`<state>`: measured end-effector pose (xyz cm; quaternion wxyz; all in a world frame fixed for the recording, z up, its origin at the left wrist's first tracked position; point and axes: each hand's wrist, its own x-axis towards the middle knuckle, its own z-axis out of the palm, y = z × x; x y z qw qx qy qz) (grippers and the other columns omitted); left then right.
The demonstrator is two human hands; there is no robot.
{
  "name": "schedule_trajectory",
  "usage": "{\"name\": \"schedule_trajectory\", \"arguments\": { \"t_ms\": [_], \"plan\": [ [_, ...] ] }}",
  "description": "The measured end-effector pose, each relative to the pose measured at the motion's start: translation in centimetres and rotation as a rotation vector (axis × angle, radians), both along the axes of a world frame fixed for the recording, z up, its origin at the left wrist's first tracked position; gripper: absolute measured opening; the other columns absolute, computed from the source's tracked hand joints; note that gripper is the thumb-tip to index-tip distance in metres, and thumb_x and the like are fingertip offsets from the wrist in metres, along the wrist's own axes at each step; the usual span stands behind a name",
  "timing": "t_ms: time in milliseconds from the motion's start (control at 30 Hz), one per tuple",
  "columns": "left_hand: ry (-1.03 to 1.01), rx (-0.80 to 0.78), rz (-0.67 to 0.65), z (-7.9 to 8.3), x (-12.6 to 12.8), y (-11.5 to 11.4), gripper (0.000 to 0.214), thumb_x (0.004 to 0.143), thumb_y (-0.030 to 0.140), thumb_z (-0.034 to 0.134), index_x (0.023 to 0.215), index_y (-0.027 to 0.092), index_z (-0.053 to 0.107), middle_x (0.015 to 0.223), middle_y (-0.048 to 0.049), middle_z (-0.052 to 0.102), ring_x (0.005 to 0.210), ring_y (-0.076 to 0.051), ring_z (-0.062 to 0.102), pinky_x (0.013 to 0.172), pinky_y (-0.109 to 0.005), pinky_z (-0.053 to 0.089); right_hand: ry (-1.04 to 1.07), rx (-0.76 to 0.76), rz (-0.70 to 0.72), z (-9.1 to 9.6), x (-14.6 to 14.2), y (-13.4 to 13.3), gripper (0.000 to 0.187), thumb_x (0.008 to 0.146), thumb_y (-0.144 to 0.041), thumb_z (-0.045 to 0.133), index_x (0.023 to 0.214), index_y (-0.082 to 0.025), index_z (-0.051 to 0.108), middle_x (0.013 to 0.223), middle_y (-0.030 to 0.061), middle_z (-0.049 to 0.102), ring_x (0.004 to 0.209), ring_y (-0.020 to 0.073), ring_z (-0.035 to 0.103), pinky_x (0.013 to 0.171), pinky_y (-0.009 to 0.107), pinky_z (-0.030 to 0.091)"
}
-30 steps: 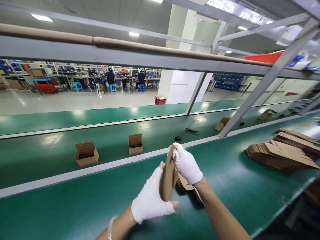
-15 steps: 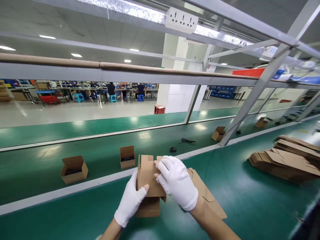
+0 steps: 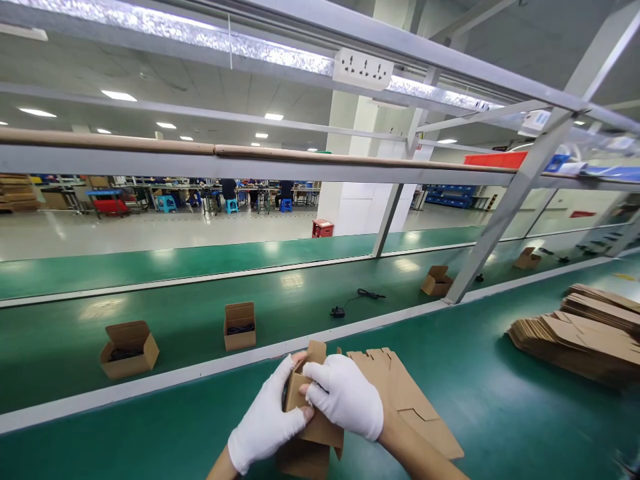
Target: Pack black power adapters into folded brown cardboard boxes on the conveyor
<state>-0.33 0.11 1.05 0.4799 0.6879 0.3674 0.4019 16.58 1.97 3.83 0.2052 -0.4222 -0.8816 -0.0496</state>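
Both my hands wear white gloves with bare fingertips. Between them is a partly folded brown cardboard box [image 3: 320, 430], tilted over the near green surface. My left hand [image 3: 270, 420] grips its left side, thumb on the near face and fingers at the far edge. My right hand [image 3: 345, 397] is closed on the upper right of the box, its fingertips at the flaps. Part of the box is hidden behind that hand. A flat cardboard blank [image 3: 413, 400] lies just right of my right hand.
Beyond a pale rail [image 3: 200, 370], open boxes [image 3: 240, 337] with black cables and a power adapter [image 3: 339, 312] with its cord sit on a green belt. Stacked cardboard blanks [image 3: 575, 347] lie at the right. A slanted metal post [image 3: 505, 213] rises from the rail.
My hands have turned the box and brought its upper flaps inward; my left fingers now reach over its far edge. The view has tipped slightly upward.
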Motion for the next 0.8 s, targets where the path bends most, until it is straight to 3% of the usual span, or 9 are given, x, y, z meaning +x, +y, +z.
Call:
{"name": "schedule_trajectory", "arguments": {
  "t_ms": [100,200,267,333,400,467,567,667,800],
  "plan": [
    [0.100,0.095,0.062,0.2,-0.1,0.1,0.026,0.074,0.033,0.062,0.093,0.021,0.051,0.097,-0.0047,0.057,0.090,-0.022,0.056,0.083,-0.036,0.047,0.299,0.075,0.081,-0.6,0.8,-0.1,0.022,0.085,-0.026,0.043,0.079,-0.022,0.064,0.069,0.0041,0.063,0.068,0.0180,0.056,0.067,0.031,0.042],
    [0.125,0.211,0.134,0.2,0.0,0.0,0.025,0.073,0.037,0.063,0.082,0.021,0.045,0.093,-0.0042,0.053,0.086,-0.021,0.055,0.076,-0.034,0.047,0.756,0.041,-0.061,-0.6,1.9,0.2,0.029,0.088,-0.027,0.039,0.107,-0.024,0.060,0.104,0.0087,0.064,0.099,0.0225,0.057,0.091,0.042,0.042],
    [0.103,0.274,0.123,0.1,0.1,-0.2,0.024,0.074,0.035,0.062,0.083,0.021,0.044,0.104,-0.0065,0.052,0.094,-0.023,0.054,0.080,-0.036,0.047,0.963,-0.268,-0.073,-0.2,2.3,0.4,0.037,0.088,-0.036,0.040,0.121,-0.024,0.053,0.119,0.0092,0.059,0.112,0.0234,0.052,0.098,0.044,0.039],
    [0.080,0.328,0.102,0.2,0.3,-0.4,0.022,0.074,0.031,0.061,0.084,0.022,0.043,0.118,-0.0089,0.048,0.103,-0.024,0.053,0.084,-0.038,0.045,1.063,-0.715,0.073,0.2,2.2,0.5,0.044,0.087,-0.047,0.042,0.122,-0.023,0.052,0.122,0.0098,0.057,0.115,0.0242,0.051,0.098,0.043,0.040],
    [0.081,0.363,0.094,0.2,0.3,-0.6,0.022,0.074,0.027,0.061,0.084,0.022,0.042,0.128,-0.0100,0.043,0.109,-0.025,0.051,0.088,-0.039,0.044,1.102,-1.062,0.243,0.3,1.9,0.5,0.048,0.082,-0.052,0.048,0.119,-0.022,0.054,0.121,0.0103,0.058,0.112,0.0251,0.053,0.096,0.042,0.042],
    [0.107,0.391,0.094,0.1,0.3,-0.8,0.023,0.073,0.026,0.062,0.084,0.022,0.041,0.132,-0.0101,0.041,0.114,-0.026,0.049,0.091,-0.040,0.042,1.100,-1.214,0.309,0.1,1.7,0.4,0.049,0.076,-0.048,0.058,0.117,-0.021,0.055,0.118,0.0099,0.060,0.110,0.0261,0.055,0.096,0.042,0.041],
    [0.111,0.417,0.094,-0.2,0.2,-1.0,0.027,0.072,0.025,0.063,0.086,0.022,0.040,0.124,-0.0094,0.048,0.110,-0.025,0.051,0.089,-0.038,0.042,1.047,-1.253,0.284,-0.4,1.9,0.7,0.055,0.065,-0.037,0.068,0.115,-0.019,0.055,0.116,0.0088,0.061,0.110,0.0275,0.054,0.097,0.043,0.038],
    [0.051,0.440,0.100,-0.7,0.1,-1.0,0.031,0.073,0.026,0.063,0.094,0.023,0.041,0.110,-0.0075,0.055,0.097,-0.022,0.056,0.083,-0.036,0.044,0.976,-1.307,0.325,0.3,2.9,1.3,0.059,0.064,-0.039,0.066,0.119,-0.019,0.054,0.120,0.0094,0.059,0.115,0.0275,0.050,0.099,0.043,0.035],
    [0.031,0.503,0.071,-0.6,0.1,-1.0,0.033,0.074,0.028,0.063,0.101,0.024,0.044,0.096,-0.0043,0.057,0.084,-0.019,0.056,0.076,-0.033,0.044,0.569,-1.189,0.295,2.7,3.5,1.8,0.052,0.073,-0.039,0.059,0.120,-0.019,0.056,0.117,0.0078,0.061,0.107,0.0246,0.055,0.092,0.037,0.041]
  ]
}}
